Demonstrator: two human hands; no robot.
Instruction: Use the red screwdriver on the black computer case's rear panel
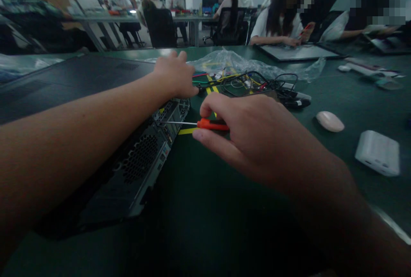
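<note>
Head view: right hand [253, 131] pinches screwdriver [212, 125] by its handle, shaft near-level, likely to suit the side-facing rear panel [139, 159]. Computer case [118, 68] lies flat on table [199, 200]; left hand [176, 75], fingers loosely spread, probably steadies its far end.

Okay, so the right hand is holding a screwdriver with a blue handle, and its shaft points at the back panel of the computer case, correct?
Not quite: the handle is orange, not blue, as the head view shows. The right hand does hold the screwdriver, with its shaft pointing at the back panel of the computer case.
</note>
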